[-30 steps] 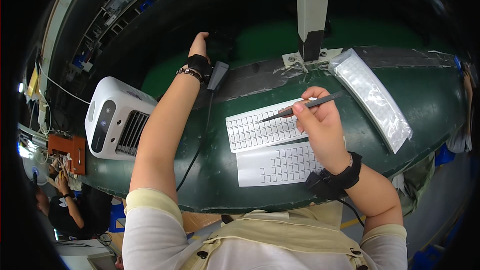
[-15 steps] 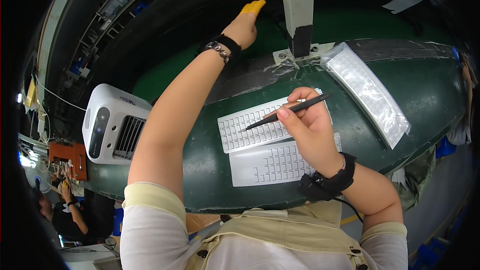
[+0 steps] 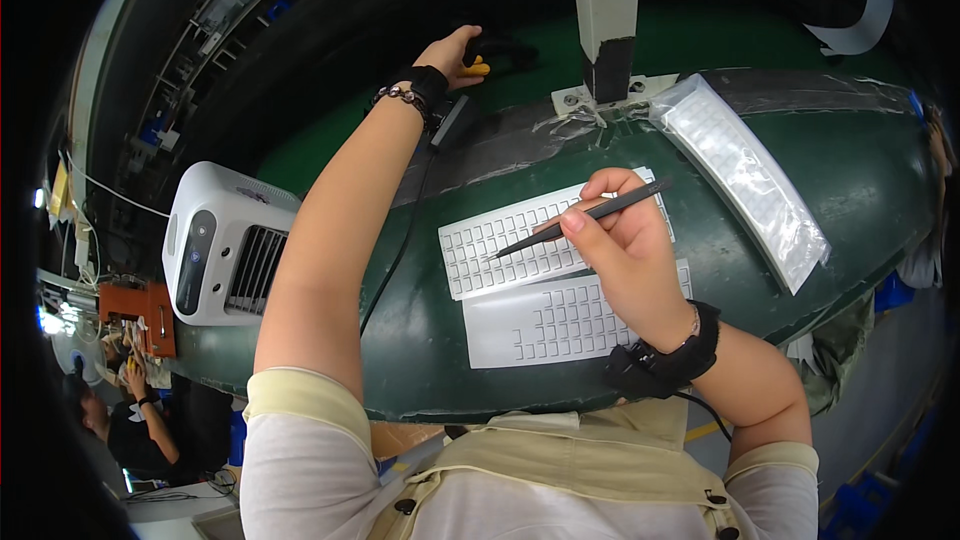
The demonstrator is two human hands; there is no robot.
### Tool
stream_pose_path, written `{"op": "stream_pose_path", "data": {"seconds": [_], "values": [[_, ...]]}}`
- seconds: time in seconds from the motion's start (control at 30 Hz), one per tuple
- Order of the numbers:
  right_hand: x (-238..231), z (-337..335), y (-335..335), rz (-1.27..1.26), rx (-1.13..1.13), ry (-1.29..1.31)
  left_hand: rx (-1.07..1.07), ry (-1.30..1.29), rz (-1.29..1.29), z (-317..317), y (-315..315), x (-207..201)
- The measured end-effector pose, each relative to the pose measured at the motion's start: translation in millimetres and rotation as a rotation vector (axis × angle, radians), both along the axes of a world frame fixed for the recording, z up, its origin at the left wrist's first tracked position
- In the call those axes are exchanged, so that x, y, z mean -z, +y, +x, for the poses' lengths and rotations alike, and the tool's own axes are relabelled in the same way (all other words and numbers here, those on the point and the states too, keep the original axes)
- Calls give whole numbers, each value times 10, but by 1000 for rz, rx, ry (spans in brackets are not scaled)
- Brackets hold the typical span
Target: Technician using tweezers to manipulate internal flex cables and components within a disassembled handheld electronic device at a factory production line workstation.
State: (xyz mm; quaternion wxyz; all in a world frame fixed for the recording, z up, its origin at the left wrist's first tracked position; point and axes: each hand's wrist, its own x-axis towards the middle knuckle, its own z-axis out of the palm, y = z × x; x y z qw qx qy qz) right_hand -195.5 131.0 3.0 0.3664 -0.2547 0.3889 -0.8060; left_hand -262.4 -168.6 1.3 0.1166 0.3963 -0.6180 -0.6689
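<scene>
My right hand [image 3: 635, 265] grips a pair of black tweezers [image 3: 610, 206], tips pointing left over the upper of two white sheets [image 3: 470, 275]. Keyboard-like rows of small outlined rectangles cover that sheet. Partly under my right hand, a second white sheet [image 3: 490, 335] lies nearer to me, with fewer rectangles at its left end. My left hand [image 3: 450, 55] is stretched far out over the dark green strip beyond the table. Its thumb side and yellow-covered fingertips close around a black object [image 3: 505, 50], whose kind is too dark to make out.
A clear plastic bag of white sheets [image 3: 740, 180] lies at the right. At the left stands a white fan-like unit [image 3: 215, 250] with a dark grille. A metal post [image 3: 608, 30] rises at the table's far edge. Another person [image 3: 140, 430] sits at far left.
My left hand has turned and drawn slightly left and down, its fingers now around a black object. A cable now shows along that arm. The right hand barely moved, still holding the tweezers.
</scene>
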Motion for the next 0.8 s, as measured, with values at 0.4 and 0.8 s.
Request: {"op": "stream_pose_path", "data": {"seconds": [0.4,0.8], "values": [[-95,-94,25,-115,-308,-66,332,449,607,1436,707,-366],[-215,295,235,259,-106,199,390,583,612,2535,1186,24]]}}
